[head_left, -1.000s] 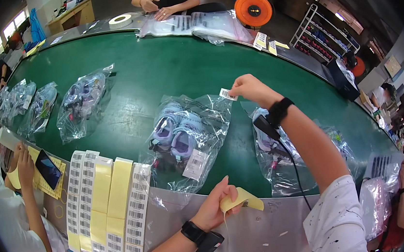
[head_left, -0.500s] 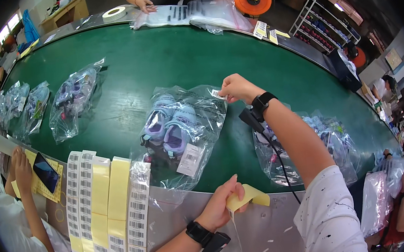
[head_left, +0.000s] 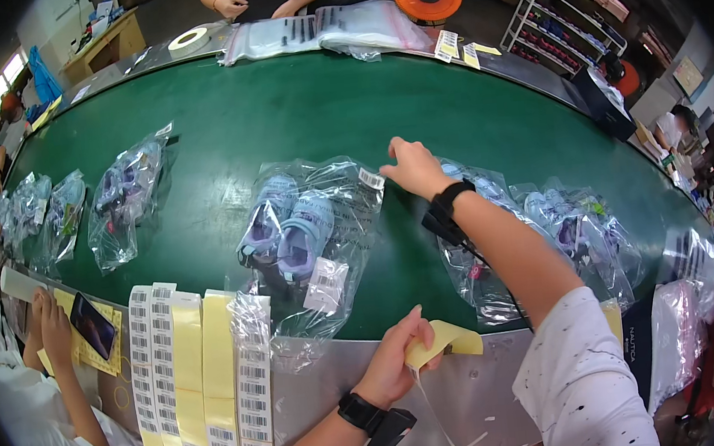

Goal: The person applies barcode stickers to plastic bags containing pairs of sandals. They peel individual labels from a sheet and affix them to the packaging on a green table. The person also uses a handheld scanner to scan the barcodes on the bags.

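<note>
A clear plastic bag [head_left: 350, 241] with a pair of light blue shoes [head_left: 305, 236] with purple insides lies on the green table in front of me. A white barcode sticker [head_left: 371, 179] is on the bag's upper right corner, and a white tag [head_left: 326, 284] shows inside. My right hand [head_left: 416, 168] is just right of that sticker, thumb and fingers apart, holding nothing. Low in the middle, my left hand [head_left: 396, 357] grips a curled yellow label strip [head_left: 444, 340] over the metal edge; a thin pale strip hangs from it.
Several barcode label sheets [head_left: 252, 379] drape over the metal edge at left. Bagged shoes lie at right [head_left: 577, 228] and far left [head_left: 126, 189]. A person at left sits by a phone [head_left: 93, 324]. Across the table, another person is behind stacked plastic bags [head_left: 279, 37].
My right hand has let go of the barcode sticker, which now lies on the bag corner, and has moved slightly right. My left hand still holds the yellow strip.
</note>
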A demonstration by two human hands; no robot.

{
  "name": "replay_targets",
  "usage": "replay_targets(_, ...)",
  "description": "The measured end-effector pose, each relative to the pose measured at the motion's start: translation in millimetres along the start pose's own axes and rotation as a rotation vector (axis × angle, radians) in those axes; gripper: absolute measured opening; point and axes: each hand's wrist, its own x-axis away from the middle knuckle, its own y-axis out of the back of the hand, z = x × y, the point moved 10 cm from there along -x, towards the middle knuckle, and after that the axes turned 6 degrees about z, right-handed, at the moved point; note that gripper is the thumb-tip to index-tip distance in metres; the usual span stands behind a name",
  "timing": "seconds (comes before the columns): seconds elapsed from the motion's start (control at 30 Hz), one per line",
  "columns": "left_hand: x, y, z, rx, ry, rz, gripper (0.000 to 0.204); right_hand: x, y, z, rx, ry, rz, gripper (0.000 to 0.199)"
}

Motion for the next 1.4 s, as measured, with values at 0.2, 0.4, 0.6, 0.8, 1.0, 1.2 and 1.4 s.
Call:
replay_targets(0.2,4.2,8.7,-1.3,0.005,-0.028,-0.053,0.045,93.9,-55.4,180.0,-0.539,0.435,0.636,0.029)
replay_targets(0.4,0.1,7.8,2.5,0.031,-0.006,-0.115,0.044,49.2,-56.3,177.1,-0.34,0.683,0.22,0.053)
replay_targets(0.6,7.3,10.0,-9.8,0.045,-0.06,-0.095,0.044,62.2,49.4,96.0,-0.267,0.417,0.191,0.045)
replay_targets(0.8,0.9,-25.7,19.2,-0.236,0.125,0.164,0.047,190.1,95.8,-79.3,0.007,0.047,0.02,0.068)
replay_targets(1.0,2.9,-30.3,29.1,-0.31,0.211,0.197,0.045,177.4,45.8,-37.0,-0.288,0.042,-0.178,0.068)
replay_targets(1.2,1.0,6.8,-14.8,-0.126,-0.157,-0.165,0.019,127.9,25.8,30.3,-0.402,0.366,-0.169,0.049)
replay_targets(1.4,31.4,21.1,-77.2,-0.16,-0.49,-0.318,0.009,199.3,43.0,55.9,-0.837,0.023,0.165,0.025)
